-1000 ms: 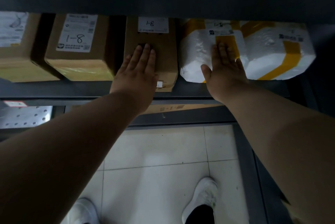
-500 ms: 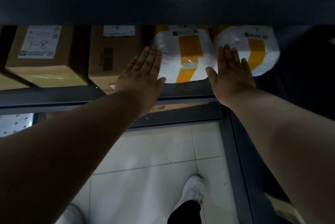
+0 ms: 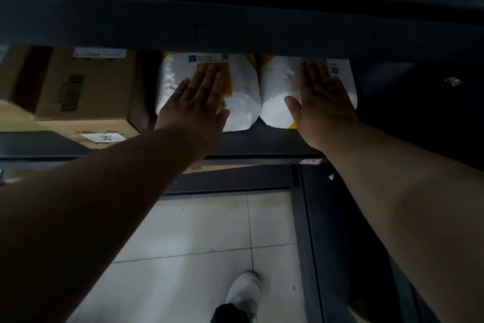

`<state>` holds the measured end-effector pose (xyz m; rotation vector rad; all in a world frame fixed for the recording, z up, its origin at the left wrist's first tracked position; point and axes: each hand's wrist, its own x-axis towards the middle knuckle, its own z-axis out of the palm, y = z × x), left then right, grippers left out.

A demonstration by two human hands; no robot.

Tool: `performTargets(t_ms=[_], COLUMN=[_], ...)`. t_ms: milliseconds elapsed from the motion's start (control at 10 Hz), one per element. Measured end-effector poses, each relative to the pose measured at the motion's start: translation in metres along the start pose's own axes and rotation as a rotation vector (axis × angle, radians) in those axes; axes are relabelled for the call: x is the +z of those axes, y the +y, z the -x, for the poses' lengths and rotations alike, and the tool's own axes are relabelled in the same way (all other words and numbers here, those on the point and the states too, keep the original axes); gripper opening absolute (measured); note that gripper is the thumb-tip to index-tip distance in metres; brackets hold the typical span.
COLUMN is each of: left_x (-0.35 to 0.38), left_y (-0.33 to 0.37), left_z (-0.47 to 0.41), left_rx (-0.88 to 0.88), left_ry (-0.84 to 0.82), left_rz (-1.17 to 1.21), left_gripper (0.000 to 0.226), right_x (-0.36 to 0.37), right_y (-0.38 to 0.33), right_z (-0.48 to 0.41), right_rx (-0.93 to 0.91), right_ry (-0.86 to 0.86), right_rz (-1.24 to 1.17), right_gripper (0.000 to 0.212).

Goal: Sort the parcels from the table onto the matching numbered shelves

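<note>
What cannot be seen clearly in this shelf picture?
Head view:
Labels on the left white parcel and right white parcel: half under the upper shelf beam, blurred, unreadable.
Cardboard box label: cut by that beam.
Shelf tag: too small.
Parcel fronts: behind left hand, right hand.

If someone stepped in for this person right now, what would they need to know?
Left hand: open, flat on the left white parcel.
Right hand: open, flat on the right white parcel.
Both parcels lie side by side on the shelf, right of a cardboard box.
Done: these two are shelved.
Left: withdraw both hands; whether more parcels wait is not visible, and the labels are too blurred to check.
</note>
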<state>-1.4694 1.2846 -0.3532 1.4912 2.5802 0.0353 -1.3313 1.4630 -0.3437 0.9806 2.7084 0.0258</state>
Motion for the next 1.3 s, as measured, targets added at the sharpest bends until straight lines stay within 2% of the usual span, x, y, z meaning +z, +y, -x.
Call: performTargets(t_ms=[300,1000,1200,1300], left_x=[0.006,0.001,-0.020,-0.031], left_y=[0.009,0.020,0.023,0.015], left_z=[0.001,-0.003,0.032,0.066], left_rx=[0.021,0.004,0.046,0.085], left_ry=[0.043,-0.029,-0.005,-0.041], left_rz=[-0.001,0.010,0.011,-0.061], left_gripper=[0.064,0.064,0.064,0.062], right_x=[0.007,0.010,-0.013,-0.029], right_y=[0.002,0.041,0.024,0.006], right_z=[-0.013,0.005,0.036,0.065], right_rx=[-0.021,-0.048,-0.147,-0.161], right_ry=[0.000,-0.027,0.034,0.022], right_rz=[-0.099,-0.127,-0.139,-0.156], right_gripper=[0.065,0.064,0.063,0.063])
